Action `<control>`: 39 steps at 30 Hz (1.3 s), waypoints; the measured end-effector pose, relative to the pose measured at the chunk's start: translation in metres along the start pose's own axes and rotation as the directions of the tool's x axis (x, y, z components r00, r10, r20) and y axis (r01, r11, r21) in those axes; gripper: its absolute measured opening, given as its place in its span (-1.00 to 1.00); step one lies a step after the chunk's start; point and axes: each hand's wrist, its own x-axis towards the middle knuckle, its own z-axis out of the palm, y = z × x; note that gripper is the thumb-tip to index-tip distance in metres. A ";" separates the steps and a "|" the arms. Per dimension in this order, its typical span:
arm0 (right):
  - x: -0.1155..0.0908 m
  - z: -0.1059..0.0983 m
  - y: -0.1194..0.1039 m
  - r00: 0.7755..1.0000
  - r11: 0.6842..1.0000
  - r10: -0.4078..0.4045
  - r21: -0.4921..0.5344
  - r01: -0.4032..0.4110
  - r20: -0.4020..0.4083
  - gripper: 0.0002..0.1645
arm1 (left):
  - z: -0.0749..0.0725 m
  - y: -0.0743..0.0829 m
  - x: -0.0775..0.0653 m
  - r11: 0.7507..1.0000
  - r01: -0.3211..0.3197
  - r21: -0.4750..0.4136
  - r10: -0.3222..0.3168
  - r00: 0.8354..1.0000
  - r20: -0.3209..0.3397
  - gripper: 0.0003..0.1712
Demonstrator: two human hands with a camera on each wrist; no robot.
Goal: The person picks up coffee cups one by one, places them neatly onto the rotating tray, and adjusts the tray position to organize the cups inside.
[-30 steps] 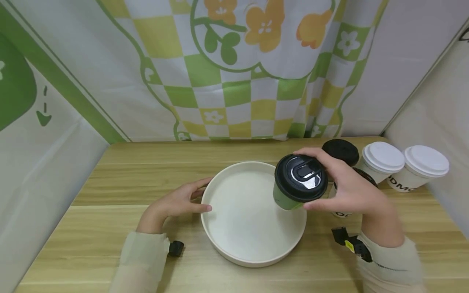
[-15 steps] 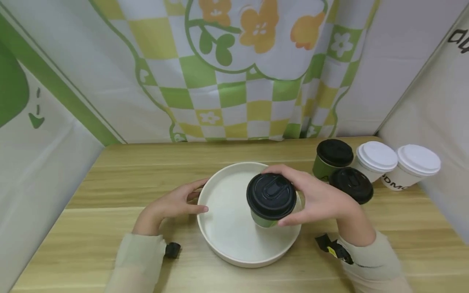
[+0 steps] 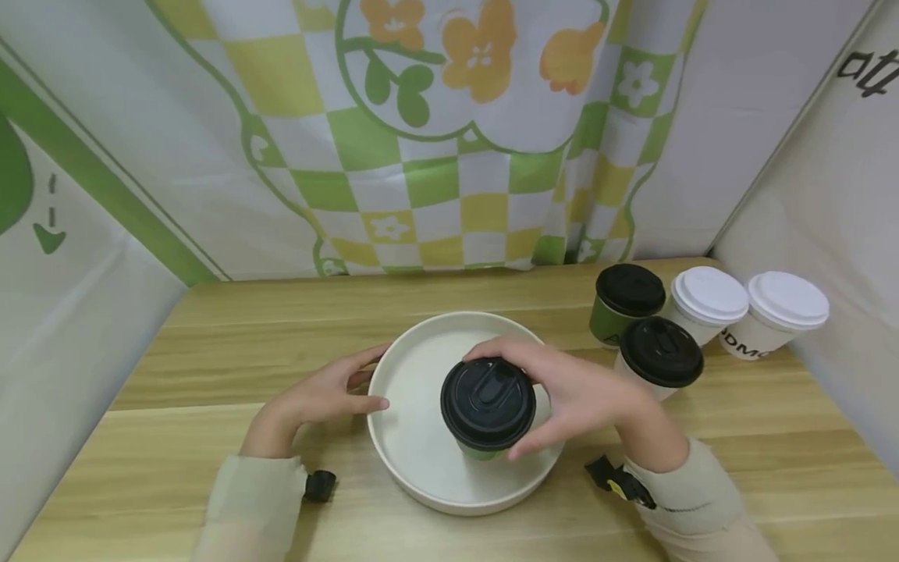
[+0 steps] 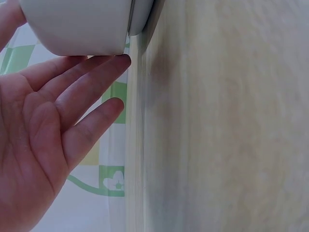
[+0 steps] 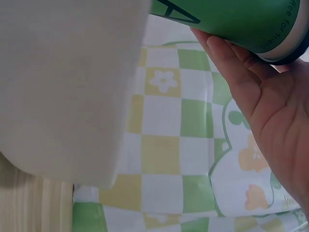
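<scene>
A green paper cup with a black lid (image 3: 488,402) is in my right hand (image 3: 583,394), over the right half of a round cream tray (image 3: 413,437). Thumb and fingers grip the cup around its side, below the lid. Dark lettering shows on the green cup wall (image 5: 231,21) in the right wrist view. Whether the cup's base touches the tray floor is hidden. At the tray's left edge, my left hand (image 3: 319,396) rests its fingertips on the outer wall, thumb at the rim. The left wrist view shows these fingers (image 4: 91,89) nearly straight against the tray wall (image 4: 82,29).
At the right stand several lidded cups: a green one with black lid (image 3: 627,300), a pale one with black lid (image 3: 662,351), and two white-lidded ones (image 3: 709,297). The wooden table (image 3: 232,343) meets a checkered curtain (image 3: 449,179) at the back.
My right hand has carried the green cup leftward and toward me, from the tray's right edge to over its floor. My left hand has stayed at the tray. The view has shifted slightly.
</scene>
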 end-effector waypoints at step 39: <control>0.012 0.020 0.000 0.971 0.997 0.000 0.069 -0.017 0.238 0.12 | 0.000 0.001 0.002 1.000 0.007 -0.007 -0.007 1.000 0.005 0.00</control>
